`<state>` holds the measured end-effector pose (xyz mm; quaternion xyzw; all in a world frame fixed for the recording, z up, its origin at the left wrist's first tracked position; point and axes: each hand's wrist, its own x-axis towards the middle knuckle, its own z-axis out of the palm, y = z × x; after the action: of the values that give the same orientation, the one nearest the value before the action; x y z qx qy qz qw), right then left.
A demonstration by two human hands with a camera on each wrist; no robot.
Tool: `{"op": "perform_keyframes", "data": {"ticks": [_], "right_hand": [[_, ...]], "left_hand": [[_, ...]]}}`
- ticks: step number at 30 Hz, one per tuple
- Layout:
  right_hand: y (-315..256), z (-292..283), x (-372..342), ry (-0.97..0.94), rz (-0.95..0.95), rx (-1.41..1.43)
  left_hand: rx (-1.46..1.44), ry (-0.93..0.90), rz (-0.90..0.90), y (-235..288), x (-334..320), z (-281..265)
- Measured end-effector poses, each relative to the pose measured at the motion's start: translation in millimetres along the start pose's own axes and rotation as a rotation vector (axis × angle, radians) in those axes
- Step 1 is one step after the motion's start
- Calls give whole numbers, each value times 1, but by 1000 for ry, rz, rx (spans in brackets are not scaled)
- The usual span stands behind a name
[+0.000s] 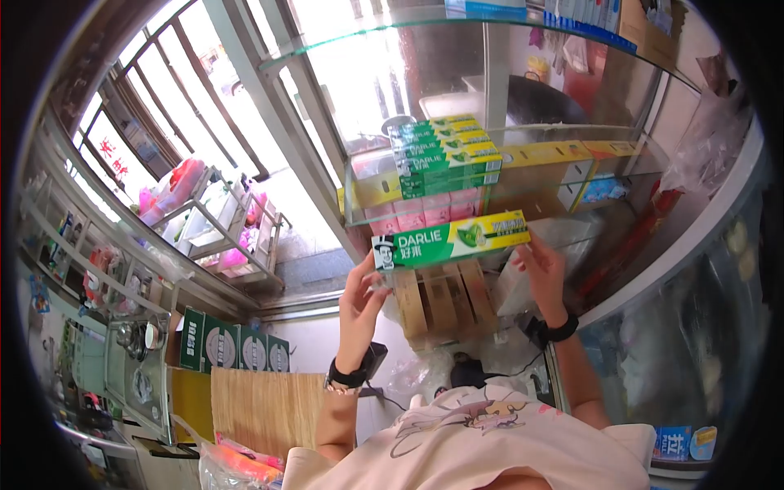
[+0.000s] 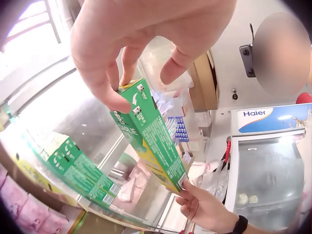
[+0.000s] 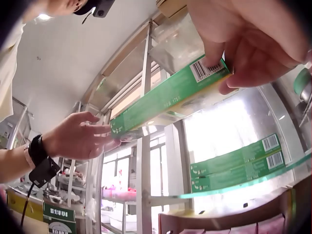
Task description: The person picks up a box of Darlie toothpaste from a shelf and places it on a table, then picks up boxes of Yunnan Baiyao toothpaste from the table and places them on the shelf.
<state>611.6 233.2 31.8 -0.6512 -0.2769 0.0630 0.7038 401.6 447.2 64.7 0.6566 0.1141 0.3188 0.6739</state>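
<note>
**Toothpaste box held level between two hands**

A person holds a long green and yellow Darlie box (image 1: pixel 453 238) by its ends, in midair before a glass shelf (image 3: pixel 187 196). The left hand (image 1: pixel 359 306) touches one end with its fingertips, fingers loosely extended and thumb apart from the box. The right hand (image 1: pixel 545 273) pinches the other end between thumb and fingers, the thumb over the barcode in the right wrist view. Black bands circle both wrists. On the shelf beyond sits a stack (image 1: pixel 449 151) of matching boxes, with pink packs (image 1: pixel 425 212) beneath. Brown cartons (image 1: pixel 449 298) stand lower down. The left wrist view also shows a Haier freezer (image 2: pixel 270 165).
</note>
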Motion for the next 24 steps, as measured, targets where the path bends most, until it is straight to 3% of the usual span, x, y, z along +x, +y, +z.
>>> {"op": "perform_keyframes", "data": {"ticks": [2, 7, 8, 12, 16, 18, 24], "right_hand": [[-14, 1, 34, 8, -190, -45], [-23, -10, 125, 0, -216, -140], [-30, -10, 142, -79, -221, -100], [-32, -8, 212, -276, -163, -92], [5, 4, 274, -231, -182, -64], [18, 11, 295, -268, -70, -57], [70, 21, 339, -394, 8, -61]], "left_hand": [[111, 11, 50, 18, 27, 7], [129, -34, 171, 35, 114, 17], [100, -32, 209, 33, 135, 18], [177, 17, 173, 37, 206, 28], [204, 30, 81, 10, 266, 31], [305, 34, 25, -1, 287, 33], [303, 16, -159, -41, 329, 24]]}}
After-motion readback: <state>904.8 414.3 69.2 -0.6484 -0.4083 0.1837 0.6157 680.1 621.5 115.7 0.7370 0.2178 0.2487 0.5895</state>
